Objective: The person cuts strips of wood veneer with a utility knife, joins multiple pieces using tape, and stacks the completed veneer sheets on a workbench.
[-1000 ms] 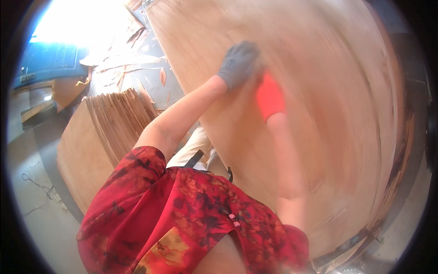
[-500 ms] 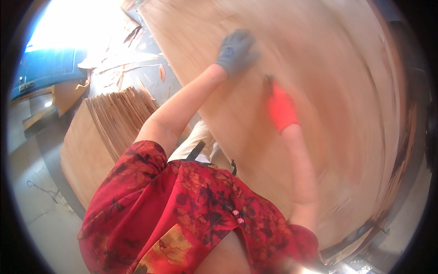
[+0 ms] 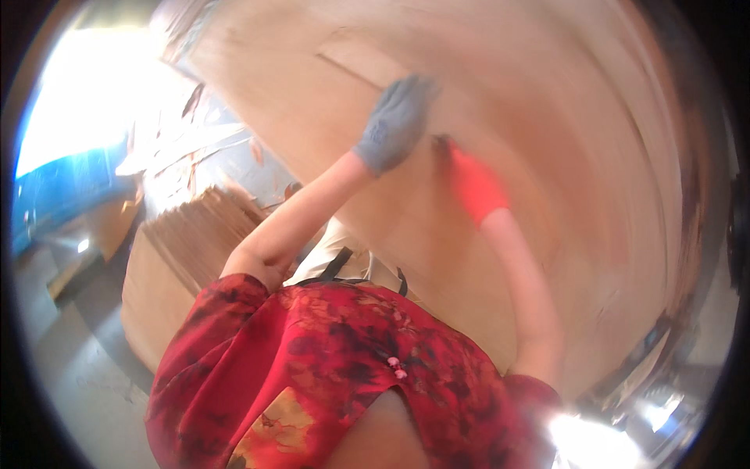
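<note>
A large pale-brown wood veneer sheet [image 3: 461, 266] spreads out in front of me. My left hand [image 3: 394, 125], in a grey glove, is over the sheet with its fingers stretched out and blurred at the tips. To its right and a bit nearer, my right hand [image 3: 475, 184] wears an orange-red glove and looks closed. Something small and dark [image 3: 443, 144] shows at its fingers; motion blur hides what it is. Beyond my left hand, a lighter patch [image 3: 363, 59] with a dark straight edge shows in the sheet's surface.
At left stands a stack of thin veneer sheets [image 3: 191, 238], lower than the large sheet. Veneer scraps [image 3: 191, 152] litter the floor behind it. A blue object [image 3: 66, 199] is at the far left. Ragged sheet edges [image 3: 687, 281] run along the right side.
The whole view has shifted and turned. Relative to the sheet, the lighter patch with its dark edge now shows beyond my left hand. Both hands remain over the sheet, their fingertips closer together.
</note>
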The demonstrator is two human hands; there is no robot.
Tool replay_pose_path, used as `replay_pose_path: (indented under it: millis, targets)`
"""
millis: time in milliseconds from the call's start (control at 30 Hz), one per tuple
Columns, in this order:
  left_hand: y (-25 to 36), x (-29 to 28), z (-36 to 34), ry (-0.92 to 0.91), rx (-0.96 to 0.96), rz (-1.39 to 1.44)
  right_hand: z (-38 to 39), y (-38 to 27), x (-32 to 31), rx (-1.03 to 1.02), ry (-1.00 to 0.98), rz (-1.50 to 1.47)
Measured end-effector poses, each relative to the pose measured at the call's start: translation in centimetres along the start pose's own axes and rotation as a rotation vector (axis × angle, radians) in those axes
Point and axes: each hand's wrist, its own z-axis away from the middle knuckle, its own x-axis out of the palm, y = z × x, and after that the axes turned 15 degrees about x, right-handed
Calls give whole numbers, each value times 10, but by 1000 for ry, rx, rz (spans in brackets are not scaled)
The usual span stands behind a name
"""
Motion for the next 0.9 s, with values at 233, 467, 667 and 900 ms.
replay_pose_path:
  millis: [233,467,667,900]
  targets:
    - [2,34,18,-162,66,-68,8,-2,-9,-5,-8,32]
    - [11,28,6,-90,127,-115,36,67,4,-8,-9,-7]
    - [10,31,10,-111,114,-119,52,99,2,21,-74,3]
    - [13,34,8,-121,126,-145,73,146,17,0,-39,-1]
